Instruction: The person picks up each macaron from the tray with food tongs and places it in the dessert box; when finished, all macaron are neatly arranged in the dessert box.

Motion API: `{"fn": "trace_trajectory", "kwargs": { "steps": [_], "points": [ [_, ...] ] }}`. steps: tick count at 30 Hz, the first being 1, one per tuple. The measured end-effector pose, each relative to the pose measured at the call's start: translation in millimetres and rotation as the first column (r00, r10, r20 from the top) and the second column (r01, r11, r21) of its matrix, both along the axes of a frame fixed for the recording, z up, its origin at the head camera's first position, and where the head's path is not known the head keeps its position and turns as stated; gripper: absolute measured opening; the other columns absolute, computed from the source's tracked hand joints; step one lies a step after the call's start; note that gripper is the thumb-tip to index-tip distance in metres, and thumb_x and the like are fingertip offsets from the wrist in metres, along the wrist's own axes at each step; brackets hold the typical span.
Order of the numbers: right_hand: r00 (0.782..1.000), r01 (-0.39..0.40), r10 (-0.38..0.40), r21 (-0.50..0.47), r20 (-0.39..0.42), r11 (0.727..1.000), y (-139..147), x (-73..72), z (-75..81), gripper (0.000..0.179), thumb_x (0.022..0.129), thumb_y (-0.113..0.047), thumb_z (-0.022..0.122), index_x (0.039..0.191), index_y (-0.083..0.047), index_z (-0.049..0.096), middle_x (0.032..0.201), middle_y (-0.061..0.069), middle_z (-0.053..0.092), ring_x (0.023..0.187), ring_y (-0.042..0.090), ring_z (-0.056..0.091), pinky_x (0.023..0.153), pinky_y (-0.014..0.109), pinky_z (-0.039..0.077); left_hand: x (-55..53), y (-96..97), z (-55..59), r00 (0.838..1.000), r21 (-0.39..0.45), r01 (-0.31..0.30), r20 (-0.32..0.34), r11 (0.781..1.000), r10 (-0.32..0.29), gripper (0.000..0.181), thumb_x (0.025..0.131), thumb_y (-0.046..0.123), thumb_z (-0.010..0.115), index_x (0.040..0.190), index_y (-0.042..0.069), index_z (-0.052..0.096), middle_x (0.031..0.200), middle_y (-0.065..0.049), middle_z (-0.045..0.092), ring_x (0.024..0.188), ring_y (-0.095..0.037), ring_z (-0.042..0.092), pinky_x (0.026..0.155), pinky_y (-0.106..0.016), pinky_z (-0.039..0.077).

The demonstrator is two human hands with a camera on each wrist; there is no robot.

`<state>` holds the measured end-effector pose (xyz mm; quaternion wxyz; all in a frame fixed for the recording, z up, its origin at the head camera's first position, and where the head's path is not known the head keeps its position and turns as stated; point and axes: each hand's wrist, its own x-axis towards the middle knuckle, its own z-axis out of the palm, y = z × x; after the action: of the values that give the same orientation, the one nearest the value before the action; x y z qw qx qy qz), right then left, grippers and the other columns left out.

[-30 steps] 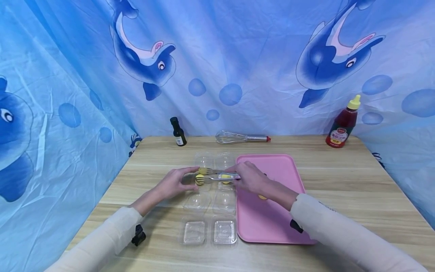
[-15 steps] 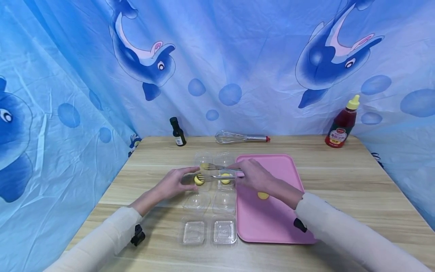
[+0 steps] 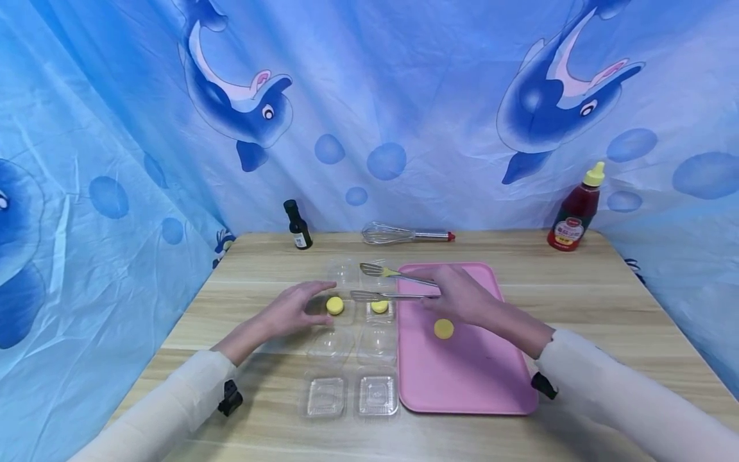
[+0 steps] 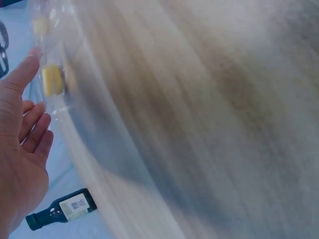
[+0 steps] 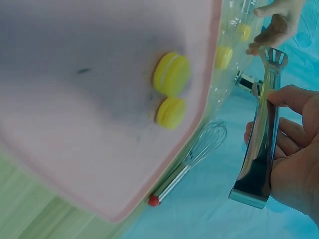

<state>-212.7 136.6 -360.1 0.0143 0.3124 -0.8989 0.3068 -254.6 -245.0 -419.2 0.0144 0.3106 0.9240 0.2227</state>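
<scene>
My right hand [image 3: 462,296] holds metal serving tongs [image 5: 264,134], their two arms spread with nothing between the tips. They reach left over the clear plastic boxes. One yellow macaron [image 3: 335,305] sits in the left box, and a second macaron [image 3: 379,307] in the box beside it. My left hand [image 3: 294,308] lies at the left box, thumb and forefinger apart at its edge; whether they touch it is unclear. On the pink tray [image 3: 462,385] are two more, a near macaron [image 5: 172,73] and a far macaron [image 5: 171,113]; the head view shows only one of these.
Two clear box bases [image 3: 378,394] stand at the front, left of the tray. Behind the boxes lie a whisk [image 3: 404,234] and a small dark bottle [image 3: 297,224]. A red sauce bottle [image 3: 576,208] stands at the back right, before a blue dolphin curtain [image 3: 439,96].
My right hand has drawn the tongs to the right, away from the left box, and their arms have spread wider. The macaron stays in that box. My left hand has hardly moved.
</scene>
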Motion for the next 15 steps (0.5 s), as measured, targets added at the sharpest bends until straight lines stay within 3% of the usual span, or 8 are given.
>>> {"fn": "trace_trajectory", "kwargs": {
  "steps": [2, 5, 8, 11, 15],
  "points": [
    [1.000, 0.003, -0.003, -0.008, -0.004, 1.000, 8, 2.6, -0.5, 0.064, 0.087, 0.004, 0.076, 0.148, -0.012, 0.064, 0.141, 0.007, 0.069, 0.068, 0.007, 0.057, 0.061, 0.025, 0.044, -1.1, -2.2, 1.7, 1.000, 0.008, -0.001, -0.009, 1.000, 0.001, 0.084, 0.086, 0.035, 0.091, 0.154, 0.003, 0.053, 0.156, -0.017, 0.054, 0.145, -0.039, 0.049, 0.122, -0.059, 0.037],
    [0.999, 0.012, -0.012, -0.004, -0.040, 1.000, 22, 7.0, -2.9, 0.061, 0.087, 0.002, 0.078, 0.146, -0.011, 0.067, 0.136, 0.009, 0.072, 0.057, 0.006, 0.043, 0.059, 0.026, 0.044, -2.0, -4.8, 6.6, 1.000, 0.040, -0.007, -0.017, 0.999, 0.008, 0.081, 0.087, 0.030, 0.091, 0.154, 0.003, 0.054, 0.156, -0.016, 0.055, 0.145, -0.039, 0.049, 0.121, -0.060, 0.038],
    [0.996, 0.005, -0.006, -0.011, -0.087, 1.000, 37, 12.4, -6.8, 0.058, 0.089, -0.006, 0.084, 0.144, -0.010, 0.067, 0.136, 0.008, 0.072, 0.087, 0.010, 0.067, 0.079, 0.035, 0.055, -0.9, -4.2, 13.3, 1.000, 0.075, -0.005, -0.020, 0.997, 0.007, 0.078, 0.088, 0.028, 0.090, 0.154, 0.007, 0.054, 0.157, -0.014, 0.055, 0.145, -0.037, 0.049, 0.120, -0.058, 0.040],
    [0.996, 0.009, -0.011, -0.024, -0.085, 1.000, 51, 19.9, -11.3, 0.055, 0.090, -0.009, 0.086, 0.142, -0.012, 0.070, 0.136, 0.004, 0.072, 0.117, 0.018, 0.068, 0.091, 0.044, 0.057, 5.4, 2.4, 20.4, 0.999, 0.112, 0.034, -0.026, 0.993, -0.031, 0.076, 0.089, 0.026, 0.089, 0.155, 0.010, 0.055, 0.157, -0.013, 0.055, 0.146, -0.035, 0.049, 0.120, -0.057, 0.041],
    [0.997, 0.067, -0.067, -0.004, -0.037, 0.998, 69, 31.9, -18.0, 0.054, 0.087, 0.000, 0.086, 0.138, -0.009, 0.072, 0.132, 0.006, 0.074, 0.103, 0.019, 0.068, 0.082, 0.038, 0.056, 21.7, 17.0, 25.4, 0.993, 0.153, 0.116, -0.037, 0.981, -0.112, 0.074, 0.088, 0.023, 0.089, 0.153, 0.008, 0.056, 0.155, -0.012, 0.057, 0.144, -0.033, 0.052, 0.120, -0.054, 0.042]
  ]
}}
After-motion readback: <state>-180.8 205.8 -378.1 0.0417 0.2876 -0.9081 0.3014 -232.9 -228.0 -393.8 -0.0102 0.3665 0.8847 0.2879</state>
